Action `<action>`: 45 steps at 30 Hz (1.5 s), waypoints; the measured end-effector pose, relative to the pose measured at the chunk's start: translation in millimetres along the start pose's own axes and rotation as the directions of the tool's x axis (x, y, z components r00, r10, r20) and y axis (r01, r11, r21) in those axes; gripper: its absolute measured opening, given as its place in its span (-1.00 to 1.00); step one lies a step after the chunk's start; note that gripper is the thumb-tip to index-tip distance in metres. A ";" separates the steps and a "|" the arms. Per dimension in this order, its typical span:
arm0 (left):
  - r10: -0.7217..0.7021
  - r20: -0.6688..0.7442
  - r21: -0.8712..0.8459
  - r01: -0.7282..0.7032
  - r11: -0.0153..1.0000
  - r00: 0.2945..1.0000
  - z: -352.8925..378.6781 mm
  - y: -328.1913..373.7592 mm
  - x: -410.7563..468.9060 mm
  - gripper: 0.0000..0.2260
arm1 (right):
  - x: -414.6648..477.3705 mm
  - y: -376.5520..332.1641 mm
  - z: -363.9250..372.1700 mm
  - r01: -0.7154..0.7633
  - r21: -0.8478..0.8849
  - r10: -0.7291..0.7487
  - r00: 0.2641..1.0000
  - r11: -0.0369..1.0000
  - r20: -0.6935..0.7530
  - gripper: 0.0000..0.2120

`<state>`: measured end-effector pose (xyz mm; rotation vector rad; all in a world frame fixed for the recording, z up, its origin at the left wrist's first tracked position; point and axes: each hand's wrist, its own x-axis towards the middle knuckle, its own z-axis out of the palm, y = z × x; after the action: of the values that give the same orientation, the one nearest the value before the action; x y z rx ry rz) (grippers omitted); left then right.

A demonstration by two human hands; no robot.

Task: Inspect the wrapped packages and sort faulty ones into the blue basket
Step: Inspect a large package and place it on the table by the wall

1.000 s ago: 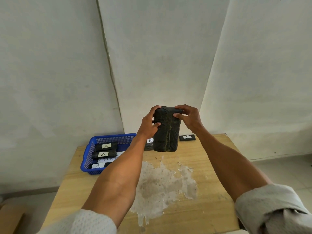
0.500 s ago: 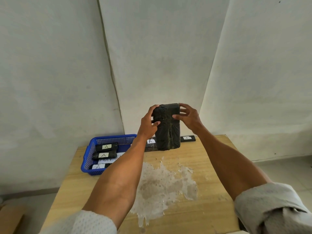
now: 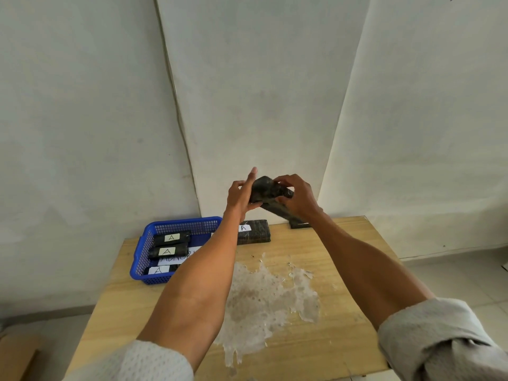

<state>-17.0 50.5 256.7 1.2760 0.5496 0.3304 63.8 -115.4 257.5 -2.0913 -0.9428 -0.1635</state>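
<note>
The wrapped package (image 3: 268,188) had stood straight up a moment before. Now it was tipped over, with its top end leaning toward the person and its long body slanting down and away to the right. It was up in the air over the back of the worktop (image 3: 330,270), not touching it. The right hand (image 3: 298,198) held it with fingers bent over the top end. The left hand (image 3: 240,193) held the other side with its thumb hooked under, and one finger stuck straight up, off the wrap.

The blue basket (image 3: 141,243) sat at the back left of the worktop, with three labelled packages (image 3: 170,237) lying in it. A lone package (image 3: 254,233) with a label lay just beside the basket. A far package (image 3: 299,224) lay by the wall, partly hidden behind the right wrist.

The step looked like checking the ends and sides of the wrap. It would go best if the package was turned slowly, so that each face got a good look. One hand should hold tight while the other moved to a new spot. The wrap was dark and wrinkly, so small tears would be hard to spot. I could not tell whether this one was faulty. A bad one would need lifting over the lone package and the basket's rim.
</note>
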 end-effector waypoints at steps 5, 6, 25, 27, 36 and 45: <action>-0.073 -0.096 -0.072 0.066 0.995 0.993 3.6 4.4 7.7 -0.34 | -0.5 -4.1 5.5 0.055 -0.032 -0.054 0.998 0.998 0.038 -0.54; -0.068 -0.098 -0.090 0.059 0.994 0.993 3.0 4.0 7.4 -0.38 | -0.5 -3.5 5.5 0.062 -0.042 -0.061 0.997 0.997 0.038 -0.54; 0.007 -0.023 -0.415 -0.016 0.910 1.000 -29.3 1.5 -0.7 -0.52 | -2.5 33.2 -24.0 -0.499 0.217 0.527 0.845 0.839 -0.093 -0.02; -0.026 -0.010 -0.388 0.020 0.921 1.000 -31.3 -1.5 2.3 -0.49 | -1.7 36.1 -22.2 -0.532 0.255 0.566 0.821 0.808 -0.079 0.06; -0.136 -0.018 -0.108 0.133 0.985 0.991 -46.5 -16.3 12.0 -0.33 | 6.5 49.5 -8.5 -0.550 0.651 0.744 0.667 0.523 -0.033 0.16; -0.165 0.046 -0.056 0.168 0.984 0.985 -29.8 -11.9 4.0 -0.56 | 11.8 29.7 13.5 -0.503 0.780 0.659 0.735 0.372 0.159 -0.31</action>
<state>-31.1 73.4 238.8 1.1685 0.6031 0.1790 89.5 -110.4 234.8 -1.3783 -0.0154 0.3905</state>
